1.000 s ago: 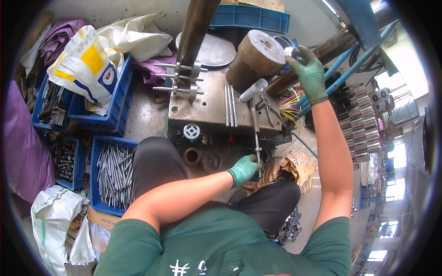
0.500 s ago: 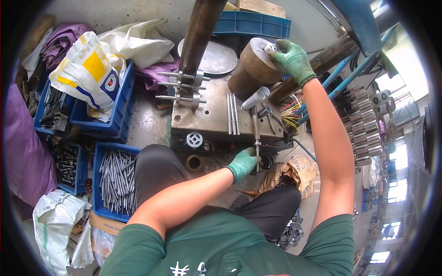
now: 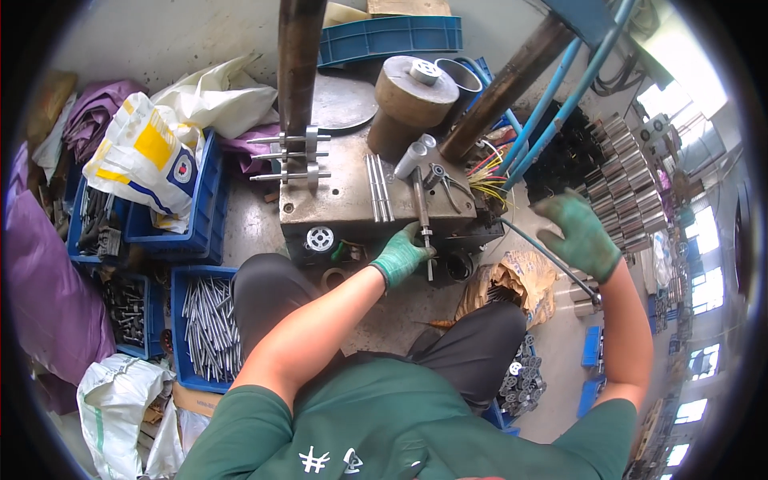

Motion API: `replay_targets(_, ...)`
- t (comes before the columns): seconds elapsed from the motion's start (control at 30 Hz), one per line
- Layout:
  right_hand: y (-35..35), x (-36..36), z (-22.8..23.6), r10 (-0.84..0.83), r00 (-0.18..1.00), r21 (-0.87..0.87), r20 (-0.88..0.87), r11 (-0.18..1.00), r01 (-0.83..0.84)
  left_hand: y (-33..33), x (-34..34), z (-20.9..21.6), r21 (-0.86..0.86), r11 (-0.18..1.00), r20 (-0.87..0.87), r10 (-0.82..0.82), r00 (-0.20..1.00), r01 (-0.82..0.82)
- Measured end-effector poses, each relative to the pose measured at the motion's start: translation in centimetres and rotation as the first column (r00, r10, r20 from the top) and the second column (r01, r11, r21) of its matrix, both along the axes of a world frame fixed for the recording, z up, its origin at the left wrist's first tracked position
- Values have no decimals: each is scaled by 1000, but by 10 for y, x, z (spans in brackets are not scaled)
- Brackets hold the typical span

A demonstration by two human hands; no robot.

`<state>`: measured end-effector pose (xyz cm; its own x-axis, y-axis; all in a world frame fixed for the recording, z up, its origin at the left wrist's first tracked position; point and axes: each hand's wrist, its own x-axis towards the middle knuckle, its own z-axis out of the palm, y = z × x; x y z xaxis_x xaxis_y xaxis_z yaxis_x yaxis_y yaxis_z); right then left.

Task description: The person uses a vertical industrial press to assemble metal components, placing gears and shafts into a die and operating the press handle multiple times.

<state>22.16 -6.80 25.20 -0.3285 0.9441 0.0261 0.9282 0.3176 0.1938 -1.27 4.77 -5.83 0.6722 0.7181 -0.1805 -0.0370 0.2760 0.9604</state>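
On the left of the surface, 3 collared shafts are projecting beside a dark post; rightward, slim steel rods are lying side by side. Next, the left hand is gripping a steel shaft, which is jutting past the surface's near edge, in line with a thicker bar. For a good hold, the fingers should probably be pinching firmly just clear of the ring, supporting the overhanging end without tilting it. The left forearm is slanting far and right, the wrist looking nearly straight. At right, the right hand is hovering well apart from the shaft, apparently empty though blurred, fingers spreading wide, its forearm pointing far and slightly left.
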Motion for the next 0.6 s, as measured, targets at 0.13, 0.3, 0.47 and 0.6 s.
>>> replay_targets(0.13,-85,21,8,-227,972,-52,-60,973,224,-17,-6,-11,191,980,-34,66,997,-58)
replay_targets(0.3,-152,57,-24,-409,875,67,-260,896,439,-38,-29,30,676,733,-19,120,993,-76)
replay_targets(0.47,-131,73,-55,-212,892,520,-400,749,411,-21,-34,73,507,851,68,124,990,-141)
replay_targets(0.6,-70,104,-38,-200,934,727,-297,587,357,15,-36,131,552,812,210,88,974,-193)
